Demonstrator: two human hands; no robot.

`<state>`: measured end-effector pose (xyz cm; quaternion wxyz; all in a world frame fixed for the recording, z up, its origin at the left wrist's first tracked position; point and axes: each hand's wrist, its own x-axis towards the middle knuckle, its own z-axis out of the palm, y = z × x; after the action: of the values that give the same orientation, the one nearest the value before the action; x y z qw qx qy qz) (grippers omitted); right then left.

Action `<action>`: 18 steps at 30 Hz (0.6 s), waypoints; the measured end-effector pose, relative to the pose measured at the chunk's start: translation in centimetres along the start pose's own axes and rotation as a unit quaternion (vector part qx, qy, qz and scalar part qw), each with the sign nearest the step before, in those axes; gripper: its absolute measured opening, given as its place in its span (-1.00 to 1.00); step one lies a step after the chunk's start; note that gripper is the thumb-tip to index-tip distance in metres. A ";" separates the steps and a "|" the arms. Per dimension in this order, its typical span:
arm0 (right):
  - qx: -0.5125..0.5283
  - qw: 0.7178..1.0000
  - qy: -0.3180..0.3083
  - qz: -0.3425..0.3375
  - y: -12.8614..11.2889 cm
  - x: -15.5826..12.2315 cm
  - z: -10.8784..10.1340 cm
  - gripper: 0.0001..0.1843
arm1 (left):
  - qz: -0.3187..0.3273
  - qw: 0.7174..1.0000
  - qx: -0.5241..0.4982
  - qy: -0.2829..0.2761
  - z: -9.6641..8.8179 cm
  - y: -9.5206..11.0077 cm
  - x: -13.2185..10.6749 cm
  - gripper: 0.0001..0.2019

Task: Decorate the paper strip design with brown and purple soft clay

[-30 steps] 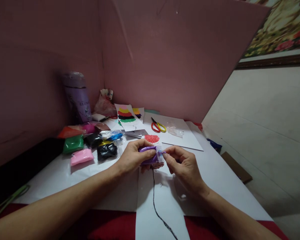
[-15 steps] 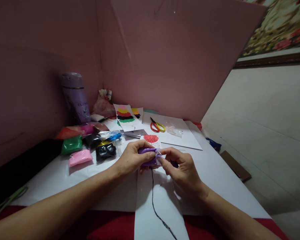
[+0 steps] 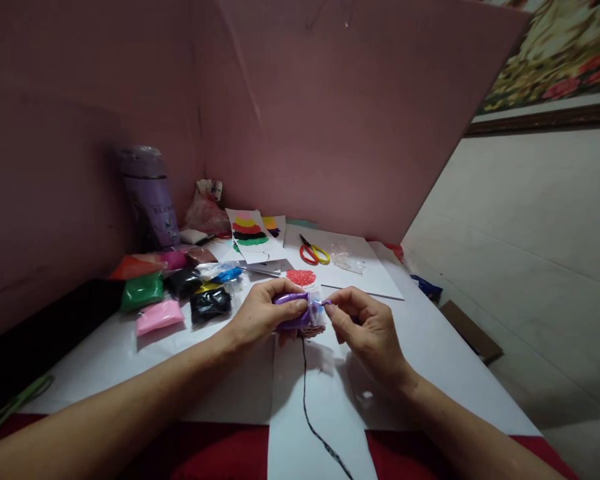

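Purple packet (image 3: 289, 298): is hanging over the white sheet (image 3: 290, 413) — looking light, squashy and slick, probably safest held by its plump body.
Left hand (image 3: 257, 311): is gripping that body, thumb on top.
Right hand (image 3: 366, 330): is pinching a purple bit (image 3: 327, 303) at the clear end (image 3: 315, 307).

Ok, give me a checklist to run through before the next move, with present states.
1. Left hand holding the purple packet: ok.
2. Right hand pinching a purple bit at the packet's end: ok.
3. Scissors lying apart from both hands: ok.
4. Sheet with the black line fully in view: not ok, hands and packet hide part.
5. Purple bit separated from the packet: cannot tell, too small.
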<state>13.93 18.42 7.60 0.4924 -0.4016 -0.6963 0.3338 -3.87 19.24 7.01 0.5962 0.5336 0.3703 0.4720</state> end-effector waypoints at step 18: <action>-0.097 0.994 -0.049 -0.033 0.2 -0.1 0.4 -0.91 | -0.010 0.999 0.038 0.010 0.5 0.9 -0.5 -0.63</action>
<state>13.65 18.37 7.26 0.4274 -0.4075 -0.7613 0.2677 -3.66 18.58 7.98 0.5761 0.5473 0.3997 0.4569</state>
